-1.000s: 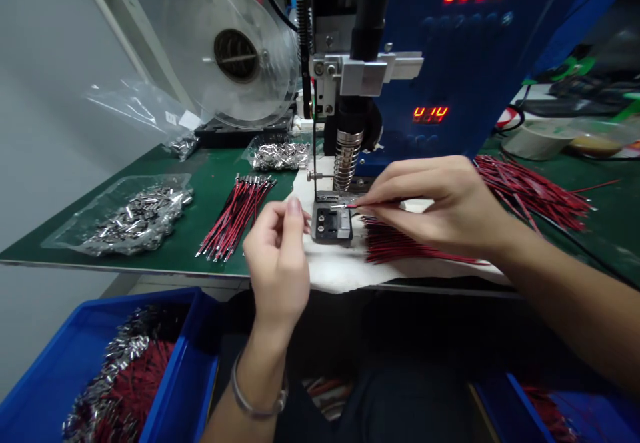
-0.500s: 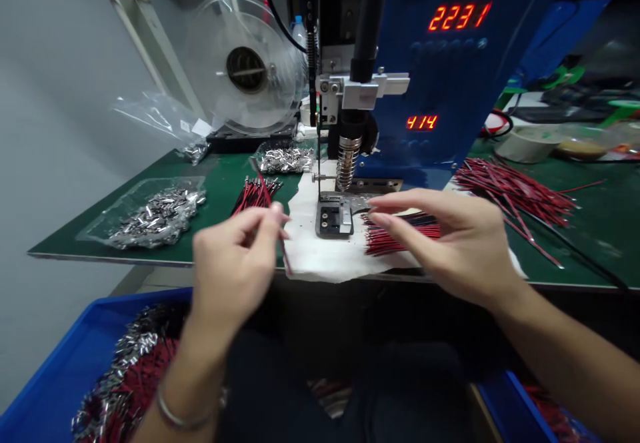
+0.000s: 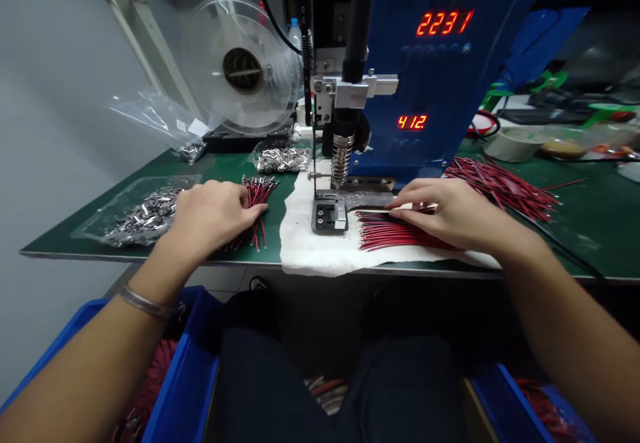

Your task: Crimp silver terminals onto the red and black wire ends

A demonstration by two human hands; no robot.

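My left hand (image 3: 220,216) rests at a small pile of red and black wires (image 3: 257,196) left of the white sheet (image 3: 300,249). Its thumb and fingers are apart around the wires; whether it grips any is unclear. On the sheet's right side, my right hand (image 3: 435,213) has thumb and fingertips pinched at the upper edge of a row of red and black wires (image 3: 390,233). What lies between those fingertips is too small to make out. Between the hands sits a small metal fixture (image 3: 330,215) under the machine's spring-wrapped tip (image 3: 342,159).
A blue machine (image 3: 415,76) with red digits stands behind. Bags of metal parts (image 3: 145,213) (image 3: 283,157) lie left and behind. More red wires (image 3: 505,186) lie at the right. Blue bins (image 3: 185,376) flank my legs below the table edge.
My left hand has moved left and down onto the wire pile, and the wire it held is no longer seen in it. My right hand has moved right along the wire row. The lower display changed from 414 to 412.
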